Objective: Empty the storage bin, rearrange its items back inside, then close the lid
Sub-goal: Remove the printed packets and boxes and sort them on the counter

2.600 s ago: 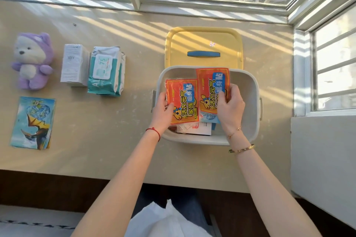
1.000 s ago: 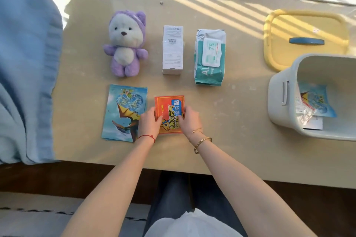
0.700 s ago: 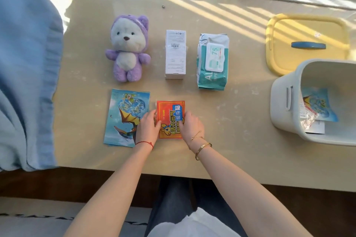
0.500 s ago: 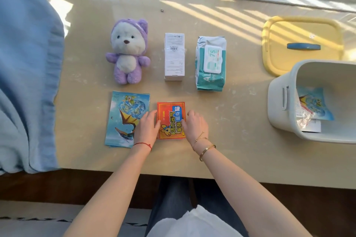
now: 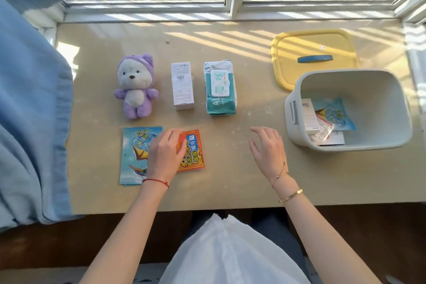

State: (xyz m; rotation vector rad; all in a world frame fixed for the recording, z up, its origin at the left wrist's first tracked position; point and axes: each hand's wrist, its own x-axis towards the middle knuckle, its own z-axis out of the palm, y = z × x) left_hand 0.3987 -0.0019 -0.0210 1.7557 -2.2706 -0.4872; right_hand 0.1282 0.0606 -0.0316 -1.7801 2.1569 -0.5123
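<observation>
We are still emptying: our left hand (image 5: 164, 157) rests relaxed fingers on the orange packet (image 5: 192, 151) beside one blue packet (image 5: 136, 154), while our right hand (image 5: 268, 148) hovers spread, holding nothing, near the storage bin (image 5: 380, 143); next we judge it must lift the few packets inside; beyond lie one plush bear (image 5: 136, 86), one white box (image 5: 182, 86), one wipes pack (image 5: 220, 87), one yellow lid (image 5: 313, 44)

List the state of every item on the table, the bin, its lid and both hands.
storage bin: open, a few packets inside
yellow lid: off, flat behind the bin
plush bear: lying face up
white box: lying flat
wipes pack: flap closed
blue packet: flat
orange packet: flat
left hand: resting on the orange packet
right hand: open, empty
</observation>
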